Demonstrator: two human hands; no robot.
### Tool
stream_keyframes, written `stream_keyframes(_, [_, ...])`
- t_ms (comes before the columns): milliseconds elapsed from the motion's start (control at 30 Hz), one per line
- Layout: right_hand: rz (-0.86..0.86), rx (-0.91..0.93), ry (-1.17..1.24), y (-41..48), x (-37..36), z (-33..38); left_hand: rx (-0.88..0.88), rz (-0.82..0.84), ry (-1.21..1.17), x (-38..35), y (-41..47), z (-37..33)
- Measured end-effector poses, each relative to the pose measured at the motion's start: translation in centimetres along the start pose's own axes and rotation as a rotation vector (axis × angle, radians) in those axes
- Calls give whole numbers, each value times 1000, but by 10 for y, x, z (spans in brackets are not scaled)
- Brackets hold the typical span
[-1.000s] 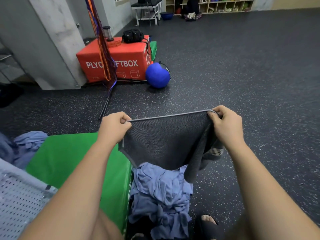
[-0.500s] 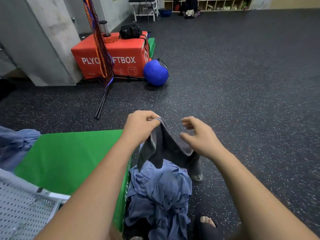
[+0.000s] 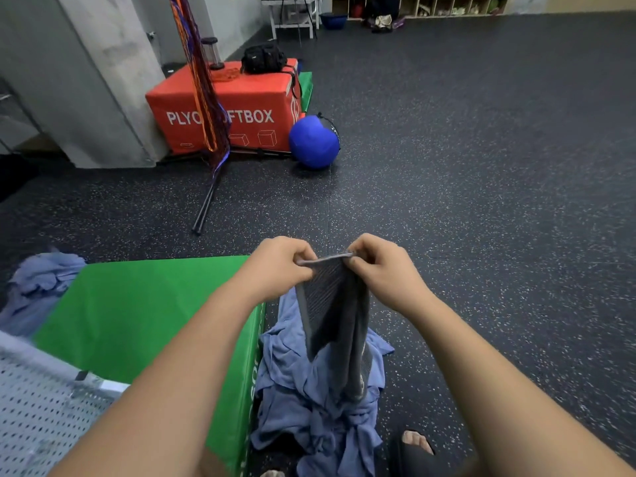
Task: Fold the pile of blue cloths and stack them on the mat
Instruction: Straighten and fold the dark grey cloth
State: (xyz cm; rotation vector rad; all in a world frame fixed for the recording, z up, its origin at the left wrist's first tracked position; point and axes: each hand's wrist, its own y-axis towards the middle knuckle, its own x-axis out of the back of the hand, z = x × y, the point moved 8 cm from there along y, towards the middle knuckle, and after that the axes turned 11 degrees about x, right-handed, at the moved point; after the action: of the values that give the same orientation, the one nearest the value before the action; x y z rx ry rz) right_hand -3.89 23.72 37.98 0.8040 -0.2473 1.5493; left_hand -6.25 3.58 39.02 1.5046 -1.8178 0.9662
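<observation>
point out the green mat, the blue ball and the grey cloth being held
green mat [image 3: 137, 304], head view, bare top surface
blue ball [image 3: 314, 142], head view, its middle
grey cloth [image 3: 330, 304], head view, hanging part

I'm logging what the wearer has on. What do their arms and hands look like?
All bare. The left hand and right hand show no gloves, rings or watch, and the left forearm and right forearm show no sleeves in frame.

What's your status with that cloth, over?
Left grip and right grip pinch the cloth's top edge. Cloth hangs doubled over the pile. Nothing blocking the mat.
</observation>
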Motion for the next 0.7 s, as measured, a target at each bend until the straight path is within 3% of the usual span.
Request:
stream_keyframes(167, [39,-28,94,0,0,-1,-18,9,-503,12,4,3])
stream_keyframes(367, [2,81,239,6,-3,22,-121,36,-707,1,4,-29])
stream_keyframes(500, [-80,47,244,11,7,21,-130,129,-769,-13,14,-27])
stream_keyframes(700, [-230,-50,255,9,36,13,-86,291,-533,-50,31,2])
